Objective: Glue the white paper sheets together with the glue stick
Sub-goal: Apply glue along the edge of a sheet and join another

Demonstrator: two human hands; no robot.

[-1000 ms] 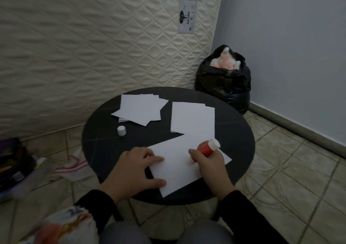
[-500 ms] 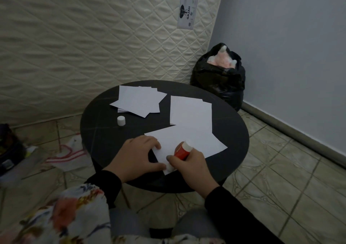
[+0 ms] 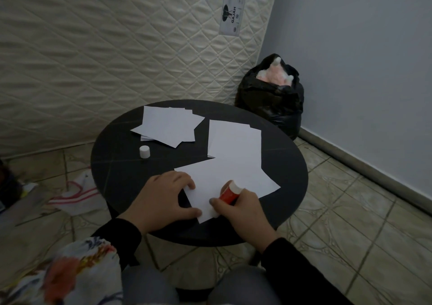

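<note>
While left hand (image 3: 163,198) lies spread, pinning the sheet (image 3: 224,183) at table's (image 3: 112,164) near edge, right hand (image 3: 243,208) grips glue stick (image 3: 230,192) on it; gluing underway, stacks (image 3: 168,127) beyond apparently unjoined.

Left hand (image 3: 163,198) pins white sheet (image 3: 224,183) on round table (image 3: 117,164); right hand (image 3: 243,213) grips glue stick (image 3: 230,193).

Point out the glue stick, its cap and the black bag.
glue stick (image 3: 228,195), head view, red barrel
cap (image 3: 144,151), head view, side wall
black bag (image 3: 271,103), head view, front of the plastic
</note>
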